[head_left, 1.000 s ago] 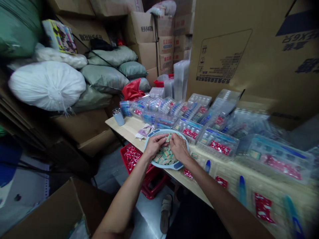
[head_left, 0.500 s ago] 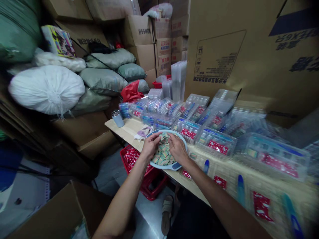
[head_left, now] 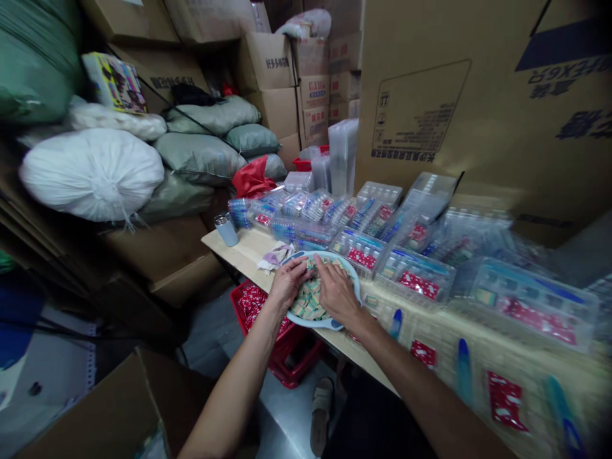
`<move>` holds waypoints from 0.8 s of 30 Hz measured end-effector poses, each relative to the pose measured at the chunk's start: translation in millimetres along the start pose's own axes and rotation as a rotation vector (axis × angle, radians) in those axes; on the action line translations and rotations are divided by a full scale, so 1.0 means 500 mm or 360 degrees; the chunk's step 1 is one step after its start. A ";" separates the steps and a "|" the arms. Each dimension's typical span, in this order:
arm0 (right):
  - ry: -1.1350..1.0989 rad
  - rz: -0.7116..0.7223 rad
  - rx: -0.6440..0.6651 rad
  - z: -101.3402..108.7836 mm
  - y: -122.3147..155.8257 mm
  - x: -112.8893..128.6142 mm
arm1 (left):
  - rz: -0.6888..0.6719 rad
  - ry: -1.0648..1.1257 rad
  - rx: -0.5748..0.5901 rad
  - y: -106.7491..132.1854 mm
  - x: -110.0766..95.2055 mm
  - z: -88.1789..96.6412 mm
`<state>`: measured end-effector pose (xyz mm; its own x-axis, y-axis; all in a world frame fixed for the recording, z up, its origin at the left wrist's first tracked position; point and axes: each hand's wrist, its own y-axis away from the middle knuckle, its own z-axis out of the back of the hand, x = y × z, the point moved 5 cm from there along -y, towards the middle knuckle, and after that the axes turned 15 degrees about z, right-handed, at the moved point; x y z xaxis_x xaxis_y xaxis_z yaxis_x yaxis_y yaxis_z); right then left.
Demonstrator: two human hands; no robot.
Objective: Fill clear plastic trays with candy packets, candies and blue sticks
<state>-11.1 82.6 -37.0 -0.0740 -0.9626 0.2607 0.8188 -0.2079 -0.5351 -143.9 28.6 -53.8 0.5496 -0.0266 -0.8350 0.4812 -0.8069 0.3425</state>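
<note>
A pale blue plastic basin sits at the table's front edge, filled with small flat striped pieces in green and tan. Over its left side is my left hand, thumb and fingertips pinched together; whatever is between them is too small to make out. My right hand lies over the right half of the pieces, index finger stretched out towards my left fingertips. Its other fingers reach down among the pieces, and its thumb is hidden.
Clear plastic boxes with red packets and blue pens crowd the table. More pens and red packets lie at the front right. A blue-grey cup stands left. Below is a red crate.
My right hand has moved left and inward over the pieces, with its index finger now extended. My left hand stays pinched in nearly the same place.
</note>
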 end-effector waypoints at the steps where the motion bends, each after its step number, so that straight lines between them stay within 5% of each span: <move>1: 0.0011 0.0027 -0.0004 0.000 0.001 0.002 | -0.0017 0.0036 -0.0017 0.000 -0.002 0.002; 5: 0.0035 0.0113 -0.0011 -0.012 0.002 0.003 | 0.0007 0.0050 0.0049 0.002 -0.003 -0.002; 11: -0.0105 0.0075 -0.0346 -0.008 0.007 -0.020 | 0.0042 0.0094 0.0101 0.007 -0.005 -0.003; 24: 0.0108 0.0171 -0.0229 -0.005 0.009 0.008 | 0.0006 0.0199 0.0048 -0.001 -0.003 0.009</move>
<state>-9.0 77.5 -40.2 -0.0326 -0.9891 0.1439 0.7345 -0.1213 -0.6676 -148.1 26.1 -54.7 0.6331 0.0426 -0.7729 0.4593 -0.8244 0.3308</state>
